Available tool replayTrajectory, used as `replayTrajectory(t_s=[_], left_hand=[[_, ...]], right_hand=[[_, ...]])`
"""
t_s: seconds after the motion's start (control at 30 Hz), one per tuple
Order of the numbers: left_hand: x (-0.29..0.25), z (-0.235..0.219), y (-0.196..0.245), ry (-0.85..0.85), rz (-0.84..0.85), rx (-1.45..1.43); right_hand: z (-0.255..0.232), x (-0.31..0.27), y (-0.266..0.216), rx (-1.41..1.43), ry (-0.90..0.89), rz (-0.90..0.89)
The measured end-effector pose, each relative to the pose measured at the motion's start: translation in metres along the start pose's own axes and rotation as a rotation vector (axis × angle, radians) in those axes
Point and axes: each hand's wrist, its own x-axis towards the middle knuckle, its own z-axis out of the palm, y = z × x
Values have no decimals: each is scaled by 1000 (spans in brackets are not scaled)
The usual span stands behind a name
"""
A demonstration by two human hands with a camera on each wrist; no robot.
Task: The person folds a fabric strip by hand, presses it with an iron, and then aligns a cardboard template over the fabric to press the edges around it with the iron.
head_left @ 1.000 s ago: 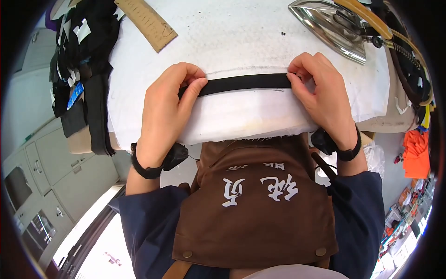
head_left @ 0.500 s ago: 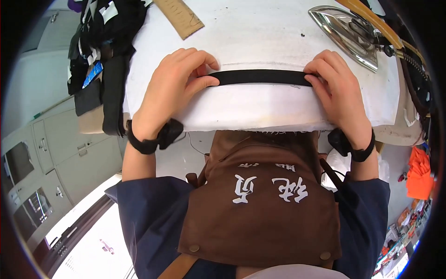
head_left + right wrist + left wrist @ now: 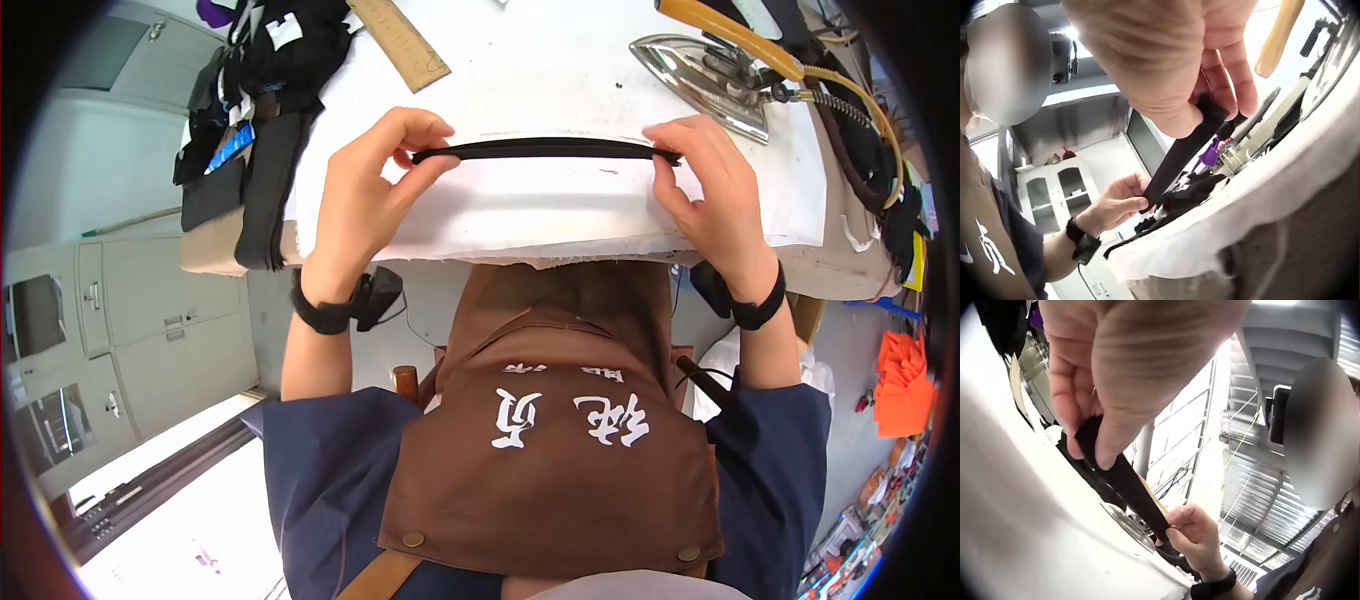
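A narrow black fabric strip point(image 3: 550, 149) stretches between both hands over the white cloth-covered board point(image 3: 520, 210). The left hand point(image 3: 375, 190) pinches its left end between thumb and fingers. At the other end the right hand point(image 3: 715, 185) pinches it the same way. From the head view the strip shows nearly edge-on, with a thin gap between two layers. The left wrist view shows the strip point(image 3: 1132, 487) raised off the white surface, and the right wrist view shows its flat face point(image 3: 1179, 156).
A steam iron point(image 3: 700, 80) with a wooden handle lies at the back right. A cardboard-coloured ruler point(image 3: 405, 45) is at the back left. Black fabric pieces point(image 3: 275, 165) hang over the board's left edge, with a blue packet point(image 3: 231, 147) on them.
The strip has gone from lying broad and flat to being lifted and turned edge-on, held at both ends. The head view has shifted somewhat.
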Motion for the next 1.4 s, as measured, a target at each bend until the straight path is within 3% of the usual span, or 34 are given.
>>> replayTrajectory(t_s=[0.17, 0.23, 0.3, 0.37, 0.53, 0.6, 0.63, 0.7, 0.83, 1.1, 1.13, 1.2, 1.27, 1.33, 1.37, 1.4], left_hand=[[-35, -11, 19, 153, 10, -109], [-48, -11, 27, 212, -107, -499], [-60, -12, 38, 237, -107, -560], [-71, -11, 49, 297, -136, -689], [-88, -10, 62, 364, -71, -677], [-93, -8, 66, 419, -68, -550], [-95, -8, 70, 411, -50, -561], [-101, -12, 74, 400, -117, -321], [-110, -5, 67, 422, 43, -423], [-121, -7, 69, 425, 104, -341], [-121, -8, 67, 427, 173, -240], [-119, -11, 64, 419, 242, -145], [-112, -19, 64, 411, 507, 383], [-100, -24, 54, 366, 559, 453], [-92, -25, 47, 322, 617, 526], [-85, -25, 39, 285, 615, 543]], right_hand=[[-19, -8, -25, 169, 32, 102], [-22, -14, -29, 477, 59, 273], [-24, -20, -32, 574, 21, 266], [-25, -20, -55, 885, 115, 420], [-28, -28, -69, 888, 165, 438], [-33, -33, -73, 898, 207, 470], [-33, -34, -75, 899, 211, 456], [-34, -38, -81, 893, 225, 442], [-35, -50, -90, 853, 257, 387], [-42, -54, -97, 754, 271, 238], [-43, -54, -91, 749, 276, 244], [-46, -55, -73, 535, 277, 13], [-53, -55, -64, 404, 214, -8], [-54, -44, -54, 140, 112, -152], [-52, -38, -47, 152, 103, -152], [-49, -32, -40, 17, 48, -290]])
